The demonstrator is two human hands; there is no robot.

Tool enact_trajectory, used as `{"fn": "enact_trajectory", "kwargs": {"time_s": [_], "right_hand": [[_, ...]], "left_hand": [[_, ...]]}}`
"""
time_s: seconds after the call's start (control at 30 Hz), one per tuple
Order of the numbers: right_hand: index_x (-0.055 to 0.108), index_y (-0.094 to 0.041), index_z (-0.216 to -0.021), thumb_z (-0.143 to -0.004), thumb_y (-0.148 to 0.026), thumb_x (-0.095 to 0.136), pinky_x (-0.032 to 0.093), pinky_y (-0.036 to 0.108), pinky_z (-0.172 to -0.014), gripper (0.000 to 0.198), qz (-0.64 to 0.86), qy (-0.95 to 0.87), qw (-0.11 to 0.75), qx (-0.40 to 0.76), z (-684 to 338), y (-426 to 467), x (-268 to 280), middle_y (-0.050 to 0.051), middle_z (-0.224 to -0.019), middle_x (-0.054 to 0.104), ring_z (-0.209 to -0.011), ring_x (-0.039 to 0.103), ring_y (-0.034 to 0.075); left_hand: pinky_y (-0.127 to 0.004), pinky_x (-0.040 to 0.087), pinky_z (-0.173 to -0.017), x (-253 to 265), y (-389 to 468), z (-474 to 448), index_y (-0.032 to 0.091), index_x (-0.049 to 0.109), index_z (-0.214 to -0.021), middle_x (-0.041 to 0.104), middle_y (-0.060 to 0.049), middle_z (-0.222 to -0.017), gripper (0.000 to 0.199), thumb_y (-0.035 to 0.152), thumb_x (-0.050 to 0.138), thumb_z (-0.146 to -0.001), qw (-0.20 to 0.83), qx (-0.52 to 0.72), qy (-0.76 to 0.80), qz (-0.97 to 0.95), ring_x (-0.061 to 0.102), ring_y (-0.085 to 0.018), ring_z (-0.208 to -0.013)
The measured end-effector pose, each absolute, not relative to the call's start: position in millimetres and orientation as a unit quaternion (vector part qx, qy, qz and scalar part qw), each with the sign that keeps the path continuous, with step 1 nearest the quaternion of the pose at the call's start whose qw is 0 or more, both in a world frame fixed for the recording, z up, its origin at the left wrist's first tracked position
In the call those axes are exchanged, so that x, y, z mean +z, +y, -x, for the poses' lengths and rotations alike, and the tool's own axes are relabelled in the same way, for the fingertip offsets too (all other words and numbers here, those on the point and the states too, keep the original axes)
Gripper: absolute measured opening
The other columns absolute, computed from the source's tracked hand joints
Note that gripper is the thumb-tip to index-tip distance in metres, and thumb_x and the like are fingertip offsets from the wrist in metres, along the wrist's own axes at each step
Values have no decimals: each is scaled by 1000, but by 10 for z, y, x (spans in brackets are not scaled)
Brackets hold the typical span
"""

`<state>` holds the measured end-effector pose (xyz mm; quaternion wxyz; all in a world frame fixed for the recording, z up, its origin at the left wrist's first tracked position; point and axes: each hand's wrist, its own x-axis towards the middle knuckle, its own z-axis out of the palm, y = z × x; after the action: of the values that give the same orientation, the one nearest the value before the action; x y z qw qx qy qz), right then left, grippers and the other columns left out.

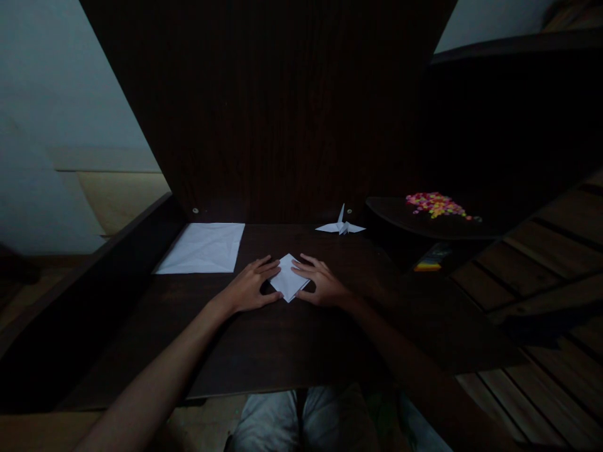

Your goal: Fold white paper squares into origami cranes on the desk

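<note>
— Honestly, can you read any writing from the head view?

— None; the light is too dim, and the small striped item (433, 258) at the right may carry print, but I cannot tell.

— What about edges and room?

— The dark tabletop (264, 339) ends in a near edge above the person's lap, and a dark wooden panel rises at its back. Bare surface lies in front of the hands. A flat white sheet (202, 248) lies at the back left, a finished paper crane (340, 226) at the back right, both well apart from the hands.

— And the piece being handled?

— The folded paper (288, 277) is a small white diamond, lying flat at the tabletop's middle. The left hand (252, 286) and right hand (320, 282) press on its two sides, fingers spread flat, gripping nothing.

— Anything else?

— Coloured beads (436, 204) lie on a dark tray (400, 220) to the right.
</note>
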<state>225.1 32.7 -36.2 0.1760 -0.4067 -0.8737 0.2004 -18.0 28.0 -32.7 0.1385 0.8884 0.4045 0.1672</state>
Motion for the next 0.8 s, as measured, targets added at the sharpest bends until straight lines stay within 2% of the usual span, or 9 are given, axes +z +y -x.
{"fn": "enact_trajectory", "kwargs": {"time_s": [0.1, 0.17, 0.27, 0.33, 0.43, 0.5, 0.57, 0.67, 0.8], "right_hand": [[40, -22, -138, -72, -53, 65, 15, 53, -109, 77, 391, -886, 146, 202, -2263, 307, -314, 9, -146, 35, -139, 17, 31], [39, -22, -138, -76, -56, 60, 15, 53, -110, 74, 384, -889, 141, 206, -2271, 305, -296, 8, -147, 34, -140, 17, 30], [40, -21, -138, -87, -52, 47, 17, 52, -110, 60, 391, -882, 159, 211, -2269, 316, -312, 8, -146, 36, -140, 18, 27], [40, -20, -138, -92, -47, 40, 17, 50, -111, 54, 398, -878, 173, 203, -2264, 329, -343, 8, -145, 36, -141, 17, 26], [39, -19, -139, -94, -43, 36, 15, 48, -113, 50, 395, -881, 174, 191, -2267, 349, -382, 8, -145, 36, -141, 14, 23], [36, -19, -140, -94, -41, 37, 14, 49, -114, 51, 390, -886, 162, 191, -2281, 359, -388, 7, -146, 35, -142, 12, 23], [32, -20, -141, -93, -41, 40, 12, 50, -114, 54, 381, -892, 146, 195, -2300, 366, -379, 6, -148, 31, -142, 10, 24], [32, -22, -141, -91, -37, 44, 11, 52, -114, 54, 367, -899, 133, 198, -2328, 373, -363, 3, -149, 29, -142, 7, 25], [36, -22, -139, -91, -29, 43, 12, 52, -114, 49, 367, -901, 152, 176, -2344, 395, -386, 1, -147, 34, -142, 10, 24]], "left_hand": [[-46, 22, -111, -316, 265, 166, 19, 44, -135, 41, -10, -144, 66, 50, 57, -78, 149, 151, 398, -893, 24, -27, -138], [-46, 21, -112, -307, 253, 157, 18, 44, -135, 39, -11, -145, 69, 54, 57, -77, 152, 147, 399, -892, 24, -28, -138], [-46, 21, -112, -300, 233, 152, 18, 46, -133, 34, -11, -147, 74, 60, 57, -74, 158, 144, 403, -890, 22, -29, -139], [-47, 20, -111, -299, 221, 153, 19, 41, -137, 32, -11, -148, 77, 62, 56, -75, 165, 144, 409, -886, 21, -29, -139], [-48, 21, -110, -290, 207, 149, 19, 29, -143, 31, -13, -148, 80, 61, 51, -79, 182, 145, 423, -876, 20, -29, -139], [-48, 22, -110, -274, 200, 139, 18, 27, -144, 32, -14, -148, 80, 61, 50, -80, 189, 149, 428, -871, 21, -29, -139], [-47, 22, -110, -255, 195, 127, 18, 35, -140, 35, -13, -146, 75, 60, 50, -81, 191, 156, 425, -871, 24, -29, -138], [-44, 28, -108, -227, 196, 114, 20, 51, -127, 48, -11, -138, 56, 57, 47, -84, 183, 175, 422, -871, 34, -28, -133], [-39, 41, -99, -211, 223, 121, 20, 61, -111, 62, -9, -113, 36, 44, 45, -90, 155, 223, 427, -862, 53, -23, -112]]}}
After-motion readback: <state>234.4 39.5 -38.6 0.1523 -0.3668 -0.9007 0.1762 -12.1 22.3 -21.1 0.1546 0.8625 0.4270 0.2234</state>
